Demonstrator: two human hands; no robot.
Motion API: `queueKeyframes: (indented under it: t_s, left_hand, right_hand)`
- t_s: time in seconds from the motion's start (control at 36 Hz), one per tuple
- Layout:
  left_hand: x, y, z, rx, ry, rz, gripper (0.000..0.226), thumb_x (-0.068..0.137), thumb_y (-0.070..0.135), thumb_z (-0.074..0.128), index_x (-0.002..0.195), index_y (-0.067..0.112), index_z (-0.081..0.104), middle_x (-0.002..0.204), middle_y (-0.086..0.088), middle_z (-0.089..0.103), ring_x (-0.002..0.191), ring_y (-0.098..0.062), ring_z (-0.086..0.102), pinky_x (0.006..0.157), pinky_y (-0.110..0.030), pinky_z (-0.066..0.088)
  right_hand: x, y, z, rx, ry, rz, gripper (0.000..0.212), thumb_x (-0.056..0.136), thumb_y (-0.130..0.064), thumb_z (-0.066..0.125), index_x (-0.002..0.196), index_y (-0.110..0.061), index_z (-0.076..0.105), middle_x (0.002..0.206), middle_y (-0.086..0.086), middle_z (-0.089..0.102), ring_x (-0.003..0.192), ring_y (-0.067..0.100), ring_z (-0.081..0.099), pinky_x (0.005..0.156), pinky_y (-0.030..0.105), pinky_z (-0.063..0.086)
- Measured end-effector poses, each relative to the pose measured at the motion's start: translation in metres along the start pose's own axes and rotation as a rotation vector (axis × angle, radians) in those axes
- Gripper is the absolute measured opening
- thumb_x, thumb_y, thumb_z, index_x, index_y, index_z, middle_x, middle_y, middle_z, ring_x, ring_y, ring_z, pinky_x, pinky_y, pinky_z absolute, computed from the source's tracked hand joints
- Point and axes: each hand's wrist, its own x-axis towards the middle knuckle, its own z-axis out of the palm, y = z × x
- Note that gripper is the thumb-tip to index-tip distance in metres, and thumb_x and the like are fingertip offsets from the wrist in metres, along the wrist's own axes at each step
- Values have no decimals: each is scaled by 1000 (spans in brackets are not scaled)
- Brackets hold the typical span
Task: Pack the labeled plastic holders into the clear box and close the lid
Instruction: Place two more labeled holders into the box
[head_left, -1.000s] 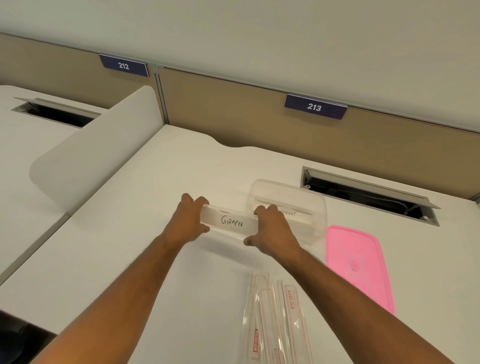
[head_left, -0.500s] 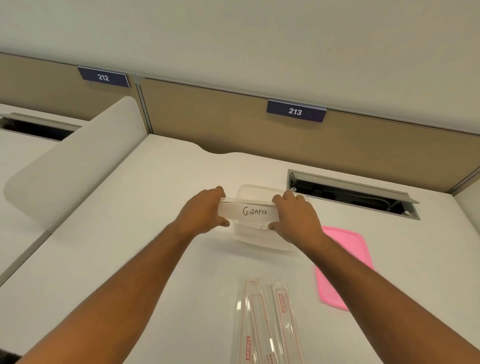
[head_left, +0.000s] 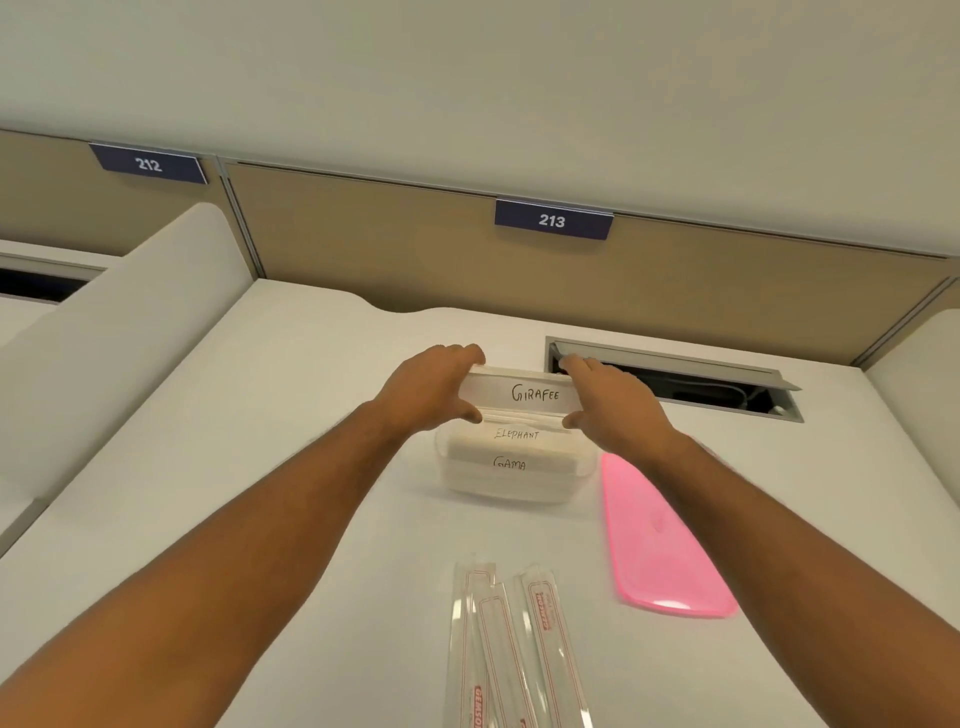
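A clear plastic holder labelled GIRAFEE (head_left: 530, 393) is held level just above the far side of the clear box (head_left: 457, 478). My left hand (head_left: 431, 392) grips its left end and my right hand (head_left: 613, 405) grips its right end. Inside the box lie two holders, one labelled ELEPHANT (head_left: 517, 434) and one labelled GAMA (head_left: 511, 463). The pink lid (head_left: 660, 540) lies flat on the desk, right of the box.
Several long clear sleeves with red print (head_left: 514, 649) lie on the desk near me. An open cable slot (head_left: 675, 379) is sunk into the desk behind the box. A white divider (head_left: 119, 332) stands at the left, a tan partition at the back.
Both hands carried the GIRAFEE holder from left of the box to over the box. The view shifted, so the box and pink lid now sit lower in the frame.
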Motion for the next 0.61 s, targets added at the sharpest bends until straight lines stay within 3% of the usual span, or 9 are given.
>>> queueKeyframes:
  t_s: [0.08,0.17,0.28,0.44,0.61]
  left_hand:
    - [14,1,1,25,-26,33,72,71,46,82,132,26,49,113,4,61,104,-20,55,80,-37,49]
    - [25,-1,3,48,-71,54,65,75,41,81,129,23,51,111,1,60,102,-22,56,82,-38,49]
    - [35,-3,12,97,-140,71,59,80,33,79,128,19,50,115,-1,58,104,-24,56,84,-40,49]
    - [40,-6,27,154,-193,74,54,79,34,80,122,17,52,113,0,59,98,-23,59,76,-38,50]
    - [45,-10,43,261,-190,102,55,72,42,83,113,16,57,101,0,64,98,-22,54,65,-32,38]
  right_hand:
    - [7,9,-1,-15,1,-5,70,76,-33,82,135,-22,44,113,1,61,96,28,62,69,38,48]
    - [15,17,0,-25,-33,6,58,76,-36,80,125,-21,52,108,-1,60,92,27,62,69,38,51]
    - [23,24,7,-27,-64,2,55,75,-38,81,120,-21,54,105,-2,60,90,26,62,64,34,44]
    - [30,28,27,-37,-112,-14,51,76,-40,80,116,-20,56,101,-3,60,90,23,60,63,32,39]
    - [37,32,48,-50,-137,-34,48,77,-34,80,114,-16,56,104,1,63,95,24,60,67,33,41]
